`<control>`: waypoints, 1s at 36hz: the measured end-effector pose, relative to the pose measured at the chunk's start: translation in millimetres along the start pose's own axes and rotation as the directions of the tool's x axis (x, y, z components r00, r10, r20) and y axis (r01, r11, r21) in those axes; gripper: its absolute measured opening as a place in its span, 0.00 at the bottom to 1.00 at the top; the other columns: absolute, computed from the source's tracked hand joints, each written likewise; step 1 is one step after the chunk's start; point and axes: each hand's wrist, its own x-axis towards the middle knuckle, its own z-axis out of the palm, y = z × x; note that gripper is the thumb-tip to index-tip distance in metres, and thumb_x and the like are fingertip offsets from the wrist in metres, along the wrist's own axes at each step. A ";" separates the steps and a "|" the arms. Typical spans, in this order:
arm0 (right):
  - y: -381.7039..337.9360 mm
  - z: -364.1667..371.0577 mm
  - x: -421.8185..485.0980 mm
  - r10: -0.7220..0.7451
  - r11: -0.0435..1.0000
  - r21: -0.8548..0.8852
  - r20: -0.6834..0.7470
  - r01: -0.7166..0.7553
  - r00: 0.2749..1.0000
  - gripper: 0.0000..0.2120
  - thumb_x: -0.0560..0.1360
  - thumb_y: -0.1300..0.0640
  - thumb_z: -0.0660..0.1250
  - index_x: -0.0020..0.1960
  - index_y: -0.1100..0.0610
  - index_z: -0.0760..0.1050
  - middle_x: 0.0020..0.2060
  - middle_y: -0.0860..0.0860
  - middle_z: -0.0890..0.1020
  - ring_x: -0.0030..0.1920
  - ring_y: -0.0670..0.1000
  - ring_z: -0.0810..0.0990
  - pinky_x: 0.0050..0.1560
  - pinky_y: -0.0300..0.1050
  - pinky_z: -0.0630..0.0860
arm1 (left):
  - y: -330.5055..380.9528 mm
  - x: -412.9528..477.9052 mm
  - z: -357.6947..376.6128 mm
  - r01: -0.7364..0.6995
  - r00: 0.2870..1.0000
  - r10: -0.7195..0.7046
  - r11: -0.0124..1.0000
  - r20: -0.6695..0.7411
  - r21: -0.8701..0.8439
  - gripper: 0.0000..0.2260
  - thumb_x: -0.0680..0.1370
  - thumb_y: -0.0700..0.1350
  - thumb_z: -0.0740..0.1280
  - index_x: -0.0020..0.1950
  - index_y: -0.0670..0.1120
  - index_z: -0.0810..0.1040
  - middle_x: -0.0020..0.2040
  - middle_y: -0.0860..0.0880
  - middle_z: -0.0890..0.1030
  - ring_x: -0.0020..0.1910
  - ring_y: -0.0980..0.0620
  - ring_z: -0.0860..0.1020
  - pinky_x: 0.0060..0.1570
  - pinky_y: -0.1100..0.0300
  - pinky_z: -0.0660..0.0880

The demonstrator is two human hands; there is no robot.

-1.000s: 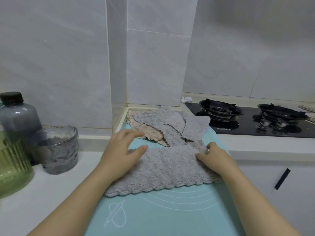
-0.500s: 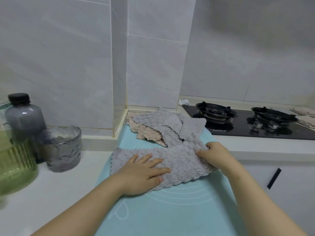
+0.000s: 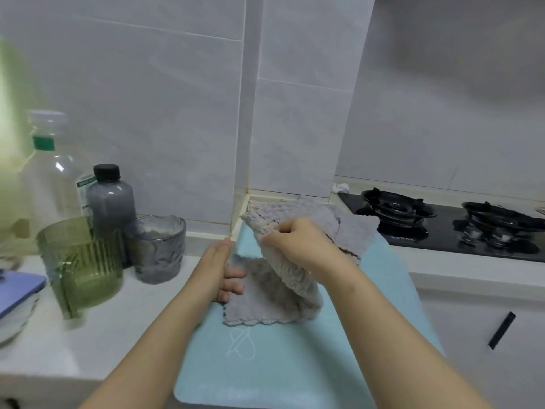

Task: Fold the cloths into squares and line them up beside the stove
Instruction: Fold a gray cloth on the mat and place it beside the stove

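Right hand [image 3: 298, 242] is pinching the grey cloth's [image 3: 265, 299] right edge in a closed grip, holding it raised over the lower half. Left hand [image 3: 222, 268] is lying flat, fingers spread, pressing the left edge onto the blue mat [image 3: 295, 364]. More cloths [image 3: 351, 228] are sitting behind, beside the stove [image 3: 442, 224], on the bench [image 3: 88, 343].

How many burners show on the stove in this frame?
2. One burner sits at the stove's left end, nearest the cloths; the other is to its right, by the frame edge. The stove runs out of view, so more may be hidden.
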 end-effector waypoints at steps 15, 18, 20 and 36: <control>34.1 13.7 -12.5 0.021 0.998 -0.053 0.083 -0.016 0.996 0.07 0.77 0.53 0.62 0.50 0.52 0.77 0.40 0.46 0.78 0.40 0.44 0.74 0.38 0.37 0.69 | -9.7 11.8 -8.9 -0.184 0.982 0.182 0.885 0.047 0.428 0.09 0.74 0.37 0.67 0.49 0.50 0.78 0.35 0.50 0.70 0.33 0.54 0.68 0.34 0.61 0.65; 42.6 14.7 -14.3 0.000 0.996 -0.091 0.123 0.011 0.992 0.06 0.76 0.53 0.63 0.49 0.52 0.78 0.34 0.44 0.75 0.33 0.42 0.71 0.33 0.35 0.66 | -5.4 6.5 -16.0 -0.172 0.982 0.178 0.729 0.059 0.662 0.09 0.74 0.41 0.67 0.51 0.52 0.77 0.45 0.50 0.75 0.43 0.52 0.74 0.42 0.60 0.70; 44.2 14.4 -14.5 -0.054 0.998 -0.013 0.028 0.054 0.998 0.06 0.76 0.55 0.63 0.49 0.52 0.79 0.36 0.42 0.77 0.35 0.40 0.73 0.35 0.32 0.68 | 0.7 1.2 -17.1 -0.156 0.971 0.237 0.603 0.012 0.782 0.13 0.75 0.43 0.65 0.59 0.52 0.75 0.57 0.49 0.75 0.55 0.49 0.74 0.53 0.57 0.71; 78.7 42.3 2.1 -0.030 0.865 -0.491 0.160 0.106 0.987 0.25 0.81 0.49 0.49 0.76 0.53 0.51 0.77 0.49 0.52 0.76 0.47 0.48 0.73 0.47 0.46 | -15.9 -2.3 11.4 -0.289 0.957 0.052 0.166 0.284 0.943 0.25 0.82 0.54 0.46 0.77 0.47 0.47 0.78 0.51 0.48 0.76 0.54 0.46 0.73 0.52 0.43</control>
